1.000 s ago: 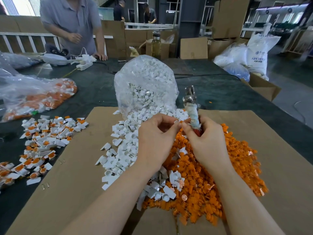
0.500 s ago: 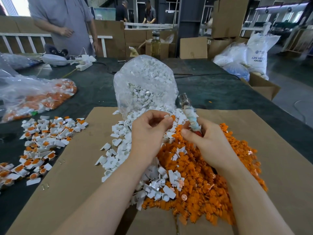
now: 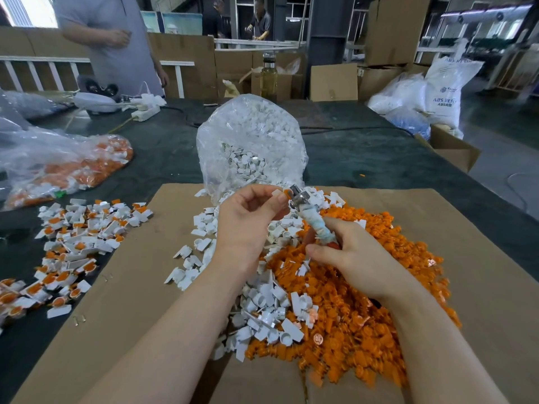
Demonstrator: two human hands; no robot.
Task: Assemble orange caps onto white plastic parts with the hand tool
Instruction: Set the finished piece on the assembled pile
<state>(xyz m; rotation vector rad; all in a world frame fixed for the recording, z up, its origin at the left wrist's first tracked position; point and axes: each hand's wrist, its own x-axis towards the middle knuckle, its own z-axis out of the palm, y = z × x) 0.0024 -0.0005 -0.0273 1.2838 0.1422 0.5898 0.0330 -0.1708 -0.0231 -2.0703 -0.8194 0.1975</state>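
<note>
A flat sheet of brown cardboard (image 3: 437, 228) lies on the dark, cloth-like worktop (image 3: 364, 158) and serves as the landmark. On its middle sits a loose heap of small orange caps (image 3: 350, 322), glossy moulded plastic, with a drift of white plastic parts (image 3: 262, 310) along the heap's left edge; these are blocky pieces, several with a short round socket. At the cardboard's far edge a clear, crinkled plastic bag (image 3: 250, 141) stands slumped, full of more white parts that spill onto the sheet.

Above the heap, the right hand (image 3: 355, 255) holds the hand tool (image 3: 310, 217) with fingers curled round its lower handle. The tool is a slim rod: a shiny metal head, then a shaft wrapped in worn, pale tape. Its long axis runs up and to the left, away from the person, with the metal head pointing toward the bag. The left hand (image 3: 248, 220) pinches a small white part with an orange cap (image 3: 281, 196) between thumb and fingertips, held right against the tool's metal head.

Off the cardboard's left edge, finished white-and-orange pieces (image 3: 75, 237) lie scattered on the worktop, and beyond them a second clear bag (image 3: 58, 167) holds more orange and white pieces.
</note>
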